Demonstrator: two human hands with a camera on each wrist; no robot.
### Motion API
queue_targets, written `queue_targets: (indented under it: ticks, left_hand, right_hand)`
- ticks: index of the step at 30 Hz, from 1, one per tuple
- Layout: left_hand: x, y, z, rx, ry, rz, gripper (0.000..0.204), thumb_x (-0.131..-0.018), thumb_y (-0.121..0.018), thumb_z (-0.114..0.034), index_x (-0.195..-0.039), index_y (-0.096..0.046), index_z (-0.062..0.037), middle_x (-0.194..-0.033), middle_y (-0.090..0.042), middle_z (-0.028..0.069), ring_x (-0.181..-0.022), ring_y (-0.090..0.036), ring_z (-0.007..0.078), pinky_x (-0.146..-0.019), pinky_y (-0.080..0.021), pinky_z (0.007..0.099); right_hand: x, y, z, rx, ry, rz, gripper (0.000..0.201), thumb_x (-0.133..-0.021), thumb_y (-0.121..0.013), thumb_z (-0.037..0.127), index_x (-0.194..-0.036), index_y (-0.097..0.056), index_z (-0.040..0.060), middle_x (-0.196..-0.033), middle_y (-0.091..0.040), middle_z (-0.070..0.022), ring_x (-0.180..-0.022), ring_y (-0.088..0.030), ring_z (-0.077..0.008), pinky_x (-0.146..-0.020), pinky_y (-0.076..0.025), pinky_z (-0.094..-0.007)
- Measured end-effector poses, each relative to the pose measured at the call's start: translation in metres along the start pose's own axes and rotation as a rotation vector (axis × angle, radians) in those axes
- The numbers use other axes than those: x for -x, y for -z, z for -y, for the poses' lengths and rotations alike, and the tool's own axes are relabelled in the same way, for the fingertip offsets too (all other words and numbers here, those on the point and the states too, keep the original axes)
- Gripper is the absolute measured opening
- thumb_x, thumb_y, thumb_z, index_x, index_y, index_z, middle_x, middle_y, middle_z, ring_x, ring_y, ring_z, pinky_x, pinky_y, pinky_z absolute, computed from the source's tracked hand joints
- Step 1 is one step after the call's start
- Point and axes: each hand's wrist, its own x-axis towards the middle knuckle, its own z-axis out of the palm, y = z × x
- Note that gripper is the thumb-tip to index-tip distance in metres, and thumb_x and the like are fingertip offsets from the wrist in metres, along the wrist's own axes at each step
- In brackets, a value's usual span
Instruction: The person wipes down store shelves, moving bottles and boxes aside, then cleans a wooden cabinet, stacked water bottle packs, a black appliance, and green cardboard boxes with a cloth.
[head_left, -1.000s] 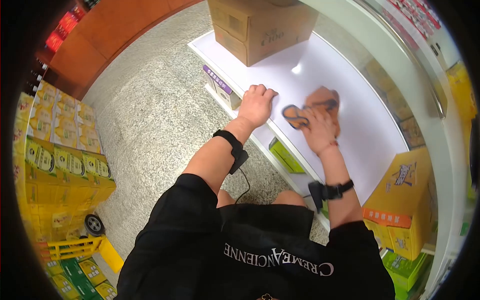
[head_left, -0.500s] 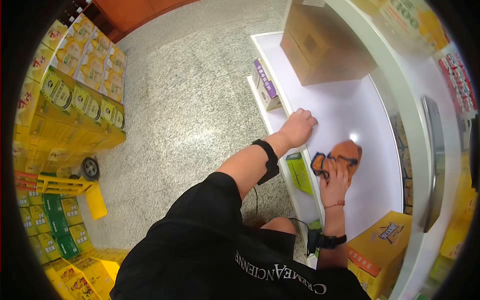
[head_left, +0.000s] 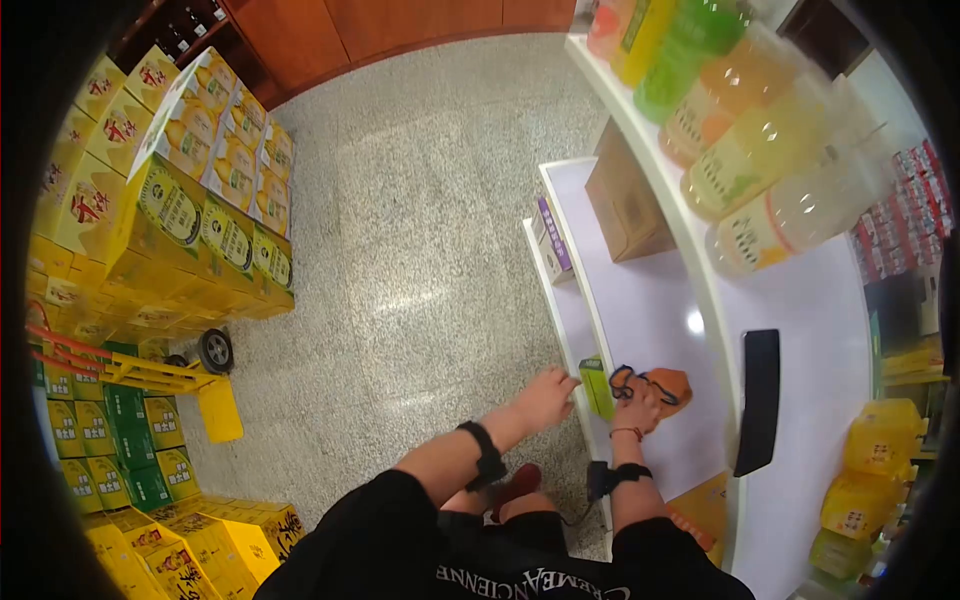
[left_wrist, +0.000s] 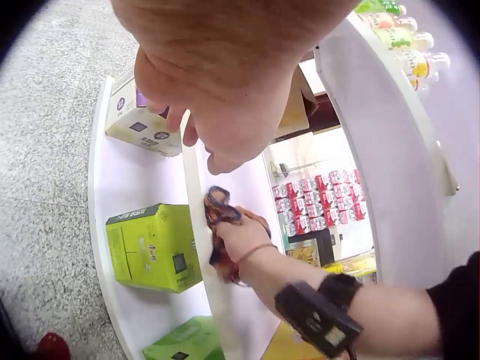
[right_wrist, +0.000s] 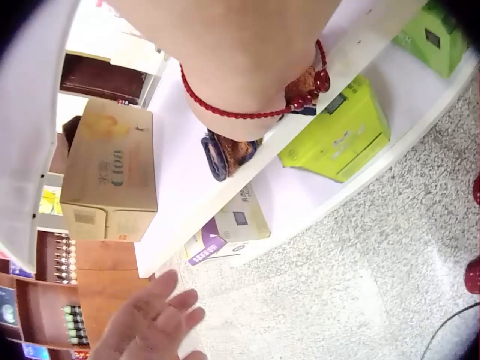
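Observation:
An orange cloth (head_left: 672,383) with dark blue trim lies bunched on the white middle shelf (head_left: 650,310), near its front edge. My right hand (head_left: 638,405) rests on top of it, fingers curled into the fabric. The left wrist view shows that hand (left_wrist: 238,236) closed over the cloth (left_wrist: 216,204). In the right wrist view the cloth (right_wrist: 225,154) peeks out past the wrist. My left hand (head_left: 545,397) hovers by the shelf's front edge with fingers spread and holds nothing; its spread fingers (right_wrist: 154,322) show in the right wrist view.
A green box (head_left: 596,385) and a purple-white box (head_left: 553,240) stand on the lower shelf. A cardboard box (head_left: 625,205) sits further along the middle shelf. Drink bottles (head_left: 760,140) line the top shelf. Yellow cartons (head_left: 180,220) and a yellow trolley (head_left: 150,385) stand across the aisle.
The right hand has drawn the cloth back toward the shelf's front edge. The left hand has come off the shelf top to its front edge. The head view has risen and pulled back.

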Motion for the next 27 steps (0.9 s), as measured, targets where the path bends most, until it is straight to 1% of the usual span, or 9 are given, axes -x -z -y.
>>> queue_targets:
  ticks: [4,5,7,9,10,12,17,22,27]
  left_hand:
    - [0.044,0.040,-0.014,0.115,0.131,-0.005,0.047,-0.076,-0.064,-0.015,-0.120,-0.052,-0.0028,-0.107,-0.053,0.0195,-0.103,-0.049,0.0378,-0.092,-0.041,0.0419]
    - [0.056,0.057,-0.019,0.109,0.123,-0.009,0.047,-0.076,-0.064,-0.015,-0.120,-0.052,-0.0028,-0.107,-0.053,0.0195,-0.103,-0.049,0.0378,-0.092,-0.041,0.0419]
    - [0.082,0.091,-0.029,0.135,0.245,0.022,0.047,-0.078,-0.063,-0.017,-0.122,-0.051,-0.0048,-0.109,-0.052,0.0200,-0.104,-0.049,0.0388,-0.093,-0.041,0.0425]
    - [0.110,0.132,-0.040,0.124,0.311,0.027,0.046,-0.078,-0.063,-0.017,-0.121,-0.052,-0.0058,-0.109,-0.053,0.0201,-0.105,-0.050,0.0386,-0.093,-0.041,0.0428]
    - [0.125,0.152,-0.047,0.124,0.391,0.043,0.045,-0.078,-0.063,-0.017,-0.121,-0.052,-0.0067,-0.109,-0.053,0.0201,-0.106,-0.050,0.0384,-0.093,-0.041,0.0431]
    - [0.160,0.186,-0.054,0.068,0.396,0.019,0.044,-0.079,-0.064,-0.018,-0.120,-0.054,-0.0071,-0.110,-0.054,0.0201,-0.108,-0.050,0.0382,-0.093,-0.042,0.0434]
    - [0.229,0.275,-0.077,-0.021,0.525,-0.075,0.040,-0.080,-0.064,-0.020,-0.117,-0.057,-0.0067,-0.110,-0.057,0.0197,-0.108,-0.051,0.0381,-0.092,-0.043,0.0437]
    - [0.254,0.333,-0.065,-0.005,0.596,-0.255,0.040,-0.080,-0.065,-0.020,-0.117,-0.057,-0.0059,-0.107,-0.060,0.0181,-0.105,-0.054,0.0358,-0.093,-0.043,0.0422]
    - [0.234,0.386,-0.053,-0.075,0.617,-0.315,0.039,-0.081,-0.064,-0.019,-0.117,-0.058,-0.0054,-0.108,-0.060,0.0182,-0.105,-0.055,0.0347,-0.091,-0.044,0.0410]
  right_hand:
    - [-0.032,0.047,0.064,-0.290,0.569,0.383,0.035,-0.070,-0.062,0.011,-0.102,-0.069,0.0215,-0.108,-0.062,-0.0076,-0.107,-0.053,-0.0258,-0.094,-0.041,-0.0420]
    - [-0.028,0.030,0.072,-0.416,0.731,0.235,0.034,-0.069,-0.063,0.010,-0.100,-0.070,0.0214,-0.091,-0.065,-0.0064,-0.080,-0.063,-0.0217,-0.074,-0.052,-0.0398]
    - [-0.017,0.110,0.117,-0.665,0.481,0.929,0.032,-0.069,-0.063,0.011,-0.100,-0.069,0.0150,-0.074,-0.062,-0.0057,-0.054,-0.059,-0.0194,-0.047,-0.051,-0.0356]
    - [0.009,0.142,0.136,-0.752,0.274,1.198,0.027,-0.071,-0.062,0.014,-0.097,-0.066,0.0077,-0.065,-0.058,-0.0049,-0.041,-0.052,-0.0165,-0.034,-0.045,-0.0338]
    - [0.022,0.155,0.141,-0.764,0.284,1.268,0.026,-0.073,-0.063,0.017,-0.095,-0.065,0.0042,-0.071,-0.062,-0.0068,-0.052,-0.058,-0.0166,-0.045,-0.050,-0.0332]
    - [0.048,0.176,0.142,-0.591,0.531,1.173,0.030,-0.076,-0.064,0.025,-0.097,-0.065,0.0039,-0.080,-0.066,-0.0119,-0.075,-0.062,-0.0208,-0.070,-0.050,-0.0331]
    - [0.066,0.279,0.158,-0.632,0.783,1.137,0.027,-0.076,-0.062,0.022,-0.097,-0.065,0.0048,-0.077,-0.065,-0.0088,-0.069,-0.062,-0.0183,-0.062,-0.050,-0.0313]
    - [0.022,0.400,0.190,-0.619,0.506,1.249,0.028,-0.076,-0.060,0.020,-0.100,-0.065,0.0051,-0.072,-0.063,-0.0053,-0.067,-0.061,-0.0159,-0.058,-0.049,-0.0294]
    - [-0.026,0.392,0.197,-0.758,0.625,0.952,0.021,-0.076,-0.060,0.018,-0.093,-0.064,0.0057,-0.068,-0.061,-0.0060,-0.059,-0.058,-0.0167,-0.055,-0.048,-0.0314]
